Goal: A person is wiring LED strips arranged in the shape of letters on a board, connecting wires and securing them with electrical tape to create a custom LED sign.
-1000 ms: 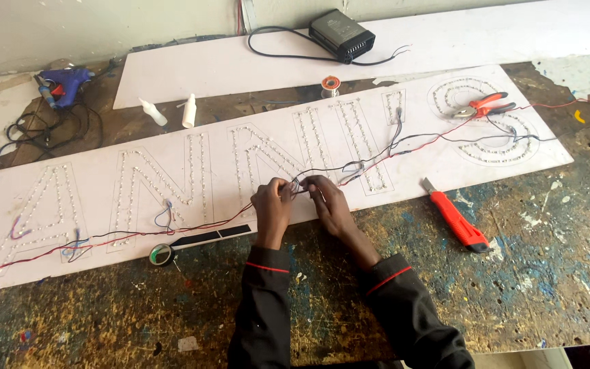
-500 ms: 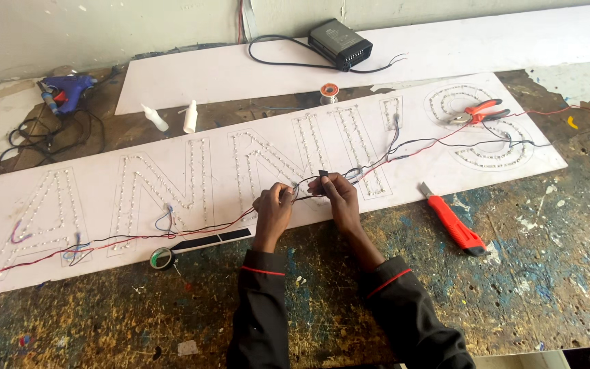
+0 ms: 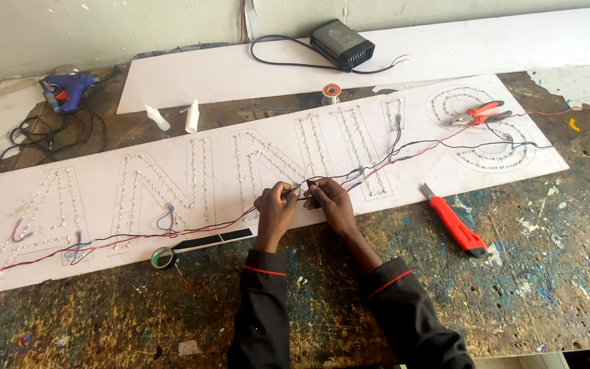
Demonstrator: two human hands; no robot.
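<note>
Left hand (image 3: 276,208) and right hand (image 3: 327,199) meet over a white sign board (image 3: 206,171), fingers of both pinched shut on thin wires (image 3: 377,160).

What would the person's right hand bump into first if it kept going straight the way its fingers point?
The right hand points up and left toward the left hand. The two almost meet over the red and black wires they pinch, so it would probably meet the left hand's fingertips first.
</note>
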